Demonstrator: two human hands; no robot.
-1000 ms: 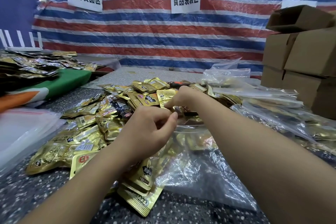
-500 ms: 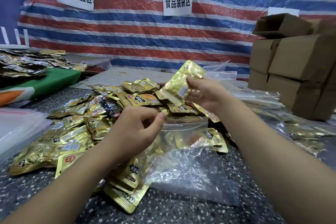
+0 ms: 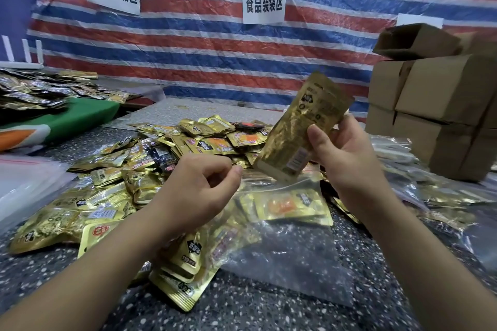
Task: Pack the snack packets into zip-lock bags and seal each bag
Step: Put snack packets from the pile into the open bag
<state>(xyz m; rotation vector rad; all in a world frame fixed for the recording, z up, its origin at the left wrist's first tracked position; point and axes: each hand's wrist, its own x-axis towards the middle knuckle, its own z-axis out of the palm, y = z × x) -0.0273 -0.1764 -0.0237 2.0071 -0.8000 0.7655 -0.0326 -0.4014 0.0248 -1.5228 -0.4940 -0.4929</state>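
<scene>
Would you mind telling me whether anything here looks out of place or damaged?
Among the gold snack packets, one red-and-black packet lies at the pile's far edge, the odd colour out. Nothing looks torn or spilled.

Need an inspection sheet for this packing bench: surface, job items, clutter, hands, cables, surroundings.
Surface: speckled dark table.
Job's things: gold packet held above the zip-lock bag, which lies on the table with packets inside; loose packet pile behind it.
Clutter: bag stack at left; more bags at right; second packet heap at far left.
Hands: left hand pinches the bag's mouth; right hand holds the gold packet.
Cables: nothing seen.
Surroundings: striped tarp with two signs; cardboard boxes at right.
</scene>
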